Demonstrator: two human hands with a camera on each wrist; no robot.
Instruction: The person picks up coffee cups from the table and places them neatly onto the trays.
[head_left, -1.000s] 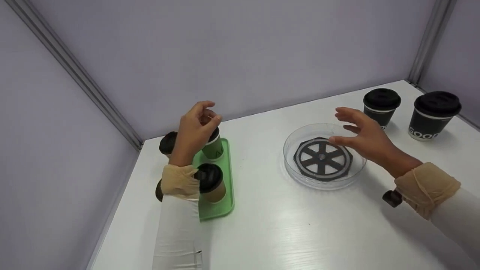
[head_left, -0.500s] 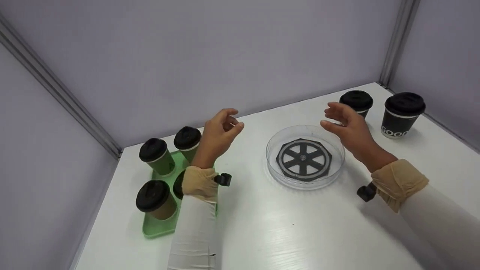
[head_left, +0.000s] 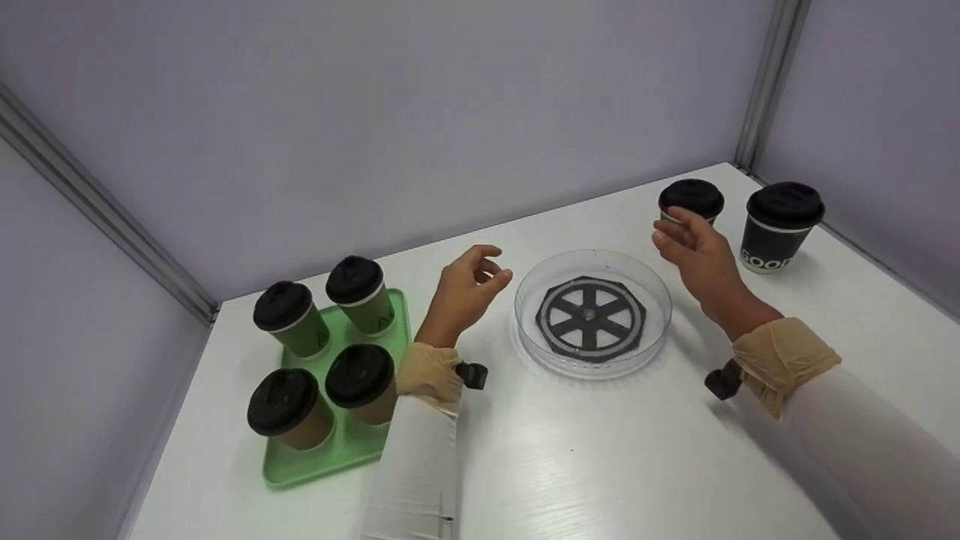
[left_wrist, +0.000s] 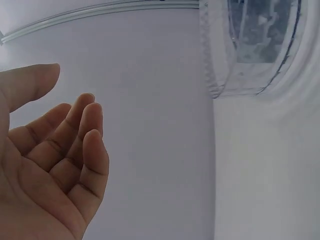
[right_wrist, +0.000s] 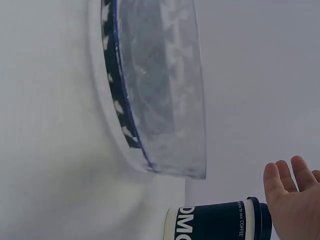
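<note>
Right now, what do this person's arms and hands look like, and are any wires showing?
The left hand and right hand are bare, ungloved. The left sleeve and right sleeve are whitish, ending in a wrinkled tan left cuff and right cuff. A small black block juts out beside each cuff. No wires show.

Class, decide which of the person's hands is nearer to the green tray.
Left. The left hand hovers right of the green tray; the right hand is farther away, at the clear dish's right side.
</note>
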